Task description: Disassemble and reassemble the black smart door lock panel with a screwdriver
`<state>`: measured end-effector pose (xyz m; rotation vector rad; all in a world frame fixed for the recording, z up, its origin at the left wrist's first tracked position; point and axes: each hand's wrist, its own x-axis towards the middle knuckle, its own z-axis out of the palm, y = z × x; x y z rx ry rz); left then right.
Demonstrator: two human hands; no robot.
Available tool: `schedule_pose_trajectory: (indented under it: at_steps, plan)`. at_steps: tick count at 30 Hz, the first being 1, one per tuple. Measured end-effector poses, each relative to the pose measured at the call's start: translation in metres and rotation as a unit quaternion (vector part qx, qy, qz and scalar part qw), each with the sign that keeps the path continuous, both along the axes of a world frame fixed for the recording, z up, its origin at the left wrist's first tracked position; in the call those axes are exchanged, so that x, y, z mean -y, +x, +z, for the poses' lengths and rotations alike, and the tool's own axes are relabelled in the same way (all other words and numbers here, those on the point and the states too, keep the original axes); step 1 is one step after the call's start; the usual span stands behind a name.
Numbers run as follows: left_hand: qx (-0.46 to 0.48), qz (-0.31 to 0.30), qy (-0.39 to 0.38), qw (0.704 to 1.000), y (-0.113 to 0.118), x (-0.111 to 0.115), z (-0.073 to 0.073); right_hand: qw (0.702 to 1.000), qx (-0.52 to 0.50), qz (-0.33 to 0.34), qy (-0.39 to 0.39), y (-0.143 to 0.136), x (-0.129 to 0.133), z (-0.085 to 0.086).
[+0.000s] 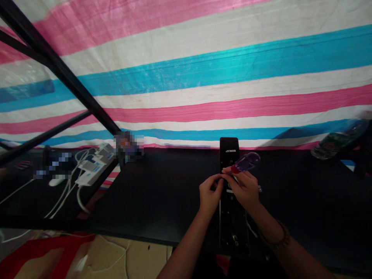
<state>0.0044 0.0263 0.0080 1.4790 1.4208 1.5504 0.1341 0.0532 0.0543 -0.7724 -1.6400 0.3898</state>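
A long black panel-like device (pixel 225 232) lies lengthwise on the black table (pixel 162 193), pale labels and small fittings on its upper face. My right hand (pixel 245 190) is closed around a screwdriver (pixel 247 162) with a clear purplish handle and a red collar. The handle tilts up and away to the right. My left hand (pixel 209 193) is pinched over the device, its fingertips meeting those of the right hand near the screwdriver's tip. Whatever sits between the left fingertips is hidden or too small to name.
A tilted plastic bottle (pixel 334 143) rests at the back right. To the left, a white power strip (pixel 94 166) with tangled cables lies beside a black metal frame (pixel 72 83). A striped tarp (pixel 203 85) hangs behind the table.
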Motion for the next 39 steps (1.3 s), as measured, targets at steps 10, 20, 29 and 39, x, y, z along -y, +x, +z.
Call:
schedule_pose_trajectory:
  at_steps: [10, 20, 29, 39]
  plan:
    - [0.001, 0.004, 0.003, 1.0, -0.001, -0.001, -0.002, 0.999, 0.015, 0.043, 0.02, -0.003, 0.003, 0.008]
    - [-0.004, 0.004, 0.004, 1.0, 0.0, -0.001, 0.0, 0.999, 0.027, 0.005, 0.02, 0.0, 0.001, -0.001]
    - [-0.005, 0.007, -0.002, 1.0, -0.001, -0.001, -0.001, 1.0, 0.02, 0.002, 0.014, 0.0, 0.003, 0.005]
    - [0.0, 0.005, -0.013, 1.0, 0.0, -0.001, 0.003, 0.998, 0.034, -0.016, 0.046, 0.002, 0.005, 0.008]
